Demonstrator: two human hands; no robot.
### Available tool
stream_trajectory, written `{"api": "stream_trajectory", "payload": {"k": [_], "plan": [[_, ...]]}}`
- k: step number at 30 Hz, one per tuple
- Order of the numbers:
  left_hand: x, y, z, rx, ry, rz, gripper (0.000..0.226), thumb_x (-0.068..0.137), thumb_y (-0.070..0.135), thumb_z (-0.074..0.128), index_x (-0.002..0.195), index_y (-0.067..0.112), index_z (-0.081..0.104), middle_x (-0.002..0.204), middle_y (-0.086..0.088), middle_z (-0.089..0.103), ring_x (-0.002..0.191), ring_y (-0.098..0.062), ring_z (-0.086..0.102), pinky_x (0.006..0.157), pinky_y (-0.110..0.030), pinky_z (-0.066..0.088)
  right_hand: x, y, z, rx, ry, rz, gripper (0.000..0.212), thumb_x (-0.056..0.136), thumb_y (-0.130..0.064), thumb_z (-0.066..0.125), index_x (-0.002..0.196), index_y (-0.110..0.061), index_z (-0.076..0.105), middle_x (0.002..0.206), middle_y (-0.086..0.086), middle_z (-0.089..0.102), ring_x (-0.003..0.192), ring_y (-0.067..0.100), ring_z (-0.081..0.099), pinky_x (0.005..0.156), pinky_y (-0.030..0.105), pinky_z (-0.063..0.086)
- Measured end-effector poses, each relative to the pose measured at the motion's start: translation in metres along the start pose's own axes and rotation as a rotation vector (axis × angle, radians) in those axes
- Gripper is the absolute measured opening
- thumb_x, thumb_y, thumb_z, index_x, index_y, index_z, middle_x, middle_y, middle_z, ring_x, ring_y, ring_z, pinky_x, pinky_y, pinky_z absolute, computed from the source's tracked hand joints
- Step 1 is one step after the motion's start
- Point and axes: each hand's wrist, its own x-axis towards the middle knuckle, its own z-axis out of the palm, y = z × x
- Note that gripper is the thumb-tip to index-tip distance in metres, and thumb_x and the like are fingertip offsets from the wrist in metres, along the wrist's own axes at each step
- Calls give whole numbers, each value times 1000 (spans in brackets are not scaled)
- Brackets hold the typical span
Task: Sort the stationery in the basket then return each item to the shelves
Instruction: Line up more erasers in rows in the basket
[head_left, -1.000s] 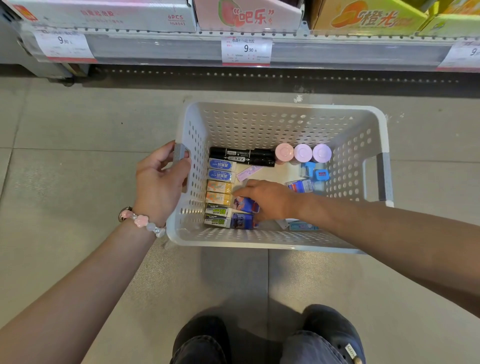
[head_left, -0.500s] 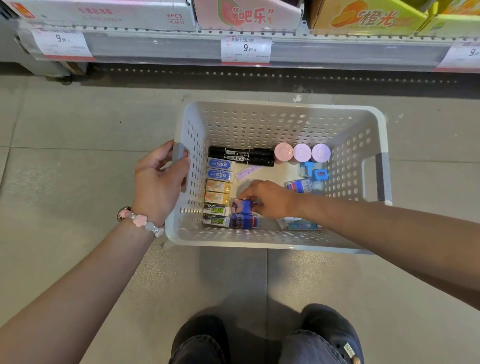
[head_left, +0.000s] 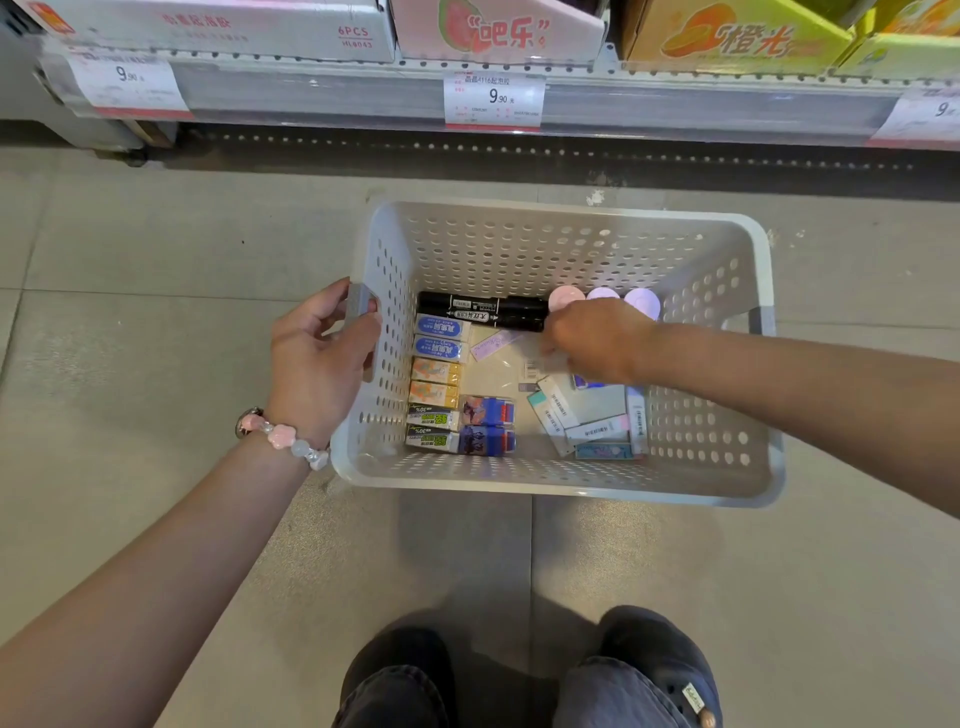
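From the head camera, a white perforated basket (head_left: 561, 249) sits on the tiled floor (head_left: 130, 338) in front of a shop shelf (head_left: 311, 98) with price tags (head_left: 492, 98). The left hand (head_left: 317, 358) curls round the grey handle (head_left: 359, 304) on the basket's left side, thumb over the rim; a pink bead bracelet (head_left: 283, 435) circles that wrist. The right hand (head_left: 597, 340) reaches into the basket from the right, palm down near the far end, its fingers bent over the basket's bottom beside the markers; whether it has hold of anything cannot be told. Inside, 2 black markers (head_left: 480, 310) lie along the far wall, with 3 round pink and lilac caps (head_left: 641, 301) beside them. Down the left wall runs a column of small erasers (head_left: 439, 374), with 2 blue packets (head_left: 488, 426) next to the nearest ones. Flat pale packets (head_left: 592, 415) lie in a loose heap at the near right. 2 dark shoes (head_left: 649, 670) show at the bottom edge.
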Motion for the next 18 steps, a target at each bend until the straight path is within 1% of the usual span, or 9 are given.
{"api": "stream_trajectory", "payload": {"k": [2, 3, 5, 7, 9, 11, 14, 16, 18], "plan": [[0, 0, 0, -3, 2, 7, 22, 88, -1, 55, 92, 17, 67, 83, 4, 63, 61, -6, 60, 50, -22, 48, -9, -2, 0, -344, -132, -53, 35, 88, 4, 47, 119, -10, 55, 101, 4, 56, 82, 20, 52, 66, 27, 42], [0, 0, 0, -4, 6, 5, 24, 88, -1, 56, 89, 20, 66, 82, 5, 63, 61, -6, 59, 50, -23, 48, -11, -2, 7, -371, -165, -88, 36, 89, 2, 47, 122, -11, 53, 110, 5, 56, 90, 23, 55, 65, 28, 43], [0, 0, 0, -9, 9, 2, 26, 88, -1, 56, 87, 23, 66, 81, 7, 63, 60, -6, 58, 50, -23, 47, -10, -2, 21, -347, -161, -111, 41, 91, 0, 47, 129, -13, 48, 127, 7, 53, 110, 25, 55, 51, 26, 37], [0, 0, 0, -15, 14, 1, 24, 88, -2, 55, 89, 19, 67, 79, 7, 62, 60, -8, 57, 50, -23, 47, -7, -3, 25, -330, -134, -106, 40, 91, -1, 47, 129, -13, 48, 128, 6, 53, 114, 24, 54, 53, 27, 36], [1, 0, 1, -18, 21, -5, 21, 88, -2, 55, 94, 15, 66, 79, 7, 61, 59, -7, 57, 50, -22, 47, -2, -5, 26, -252, -115, -55, 31, 88, -5, 51, 118, -14, 56, 120, 3, 58, 107, 23, 58, 57, 28, 39], [1, 0, 1, -9, 22, -12, 22, 88, -1, 55, 98, 15, 65, 81, 7, 62, 58, -3, 59, 50, -20, 48, 1, -3, 19, 141, -54, 60, 23, 82, -11, 61, 104, -16, 61, 102, -1, 62, 92, 21, 60, 54, 25, 41], [1, 0, 0, -6, 16, -15, 23, 89, -1, 55, 94, 19, 66, 83, 8, 63, 60, -1, 61, 51, -19, 50, 0, 4, 4, 1069, -90, 77, 33, 79, -4, 69, 108, -15, 59, 85, -8, 57, 78, 13, 57, 62, 21, 47], [0, 2, 1, -8, 8, -11, 27, 88, -1, 55, 85, 24, 66, 81, 8, 62, 61, -2, 61, 52, -22, 50, -4, 3, -1, 1324, -143, 31, 30, 83, 1, 65, 110, -13, 60, 86, -8, 55, 71, 4, 57, 58, 12, 48], [0, 2, 1, -14, 5, -13, 28, 88, -1, 55, 81, 24, 65, 80, 8, 62, 64, -6, 60, 54, -24, 50, -6, 1, -1, 1437, -144, 1, 25, 83, 8, 61, 97, -13, 62, 84, -3, 58, 68, 2, 59, 58, 10, 47]]}}
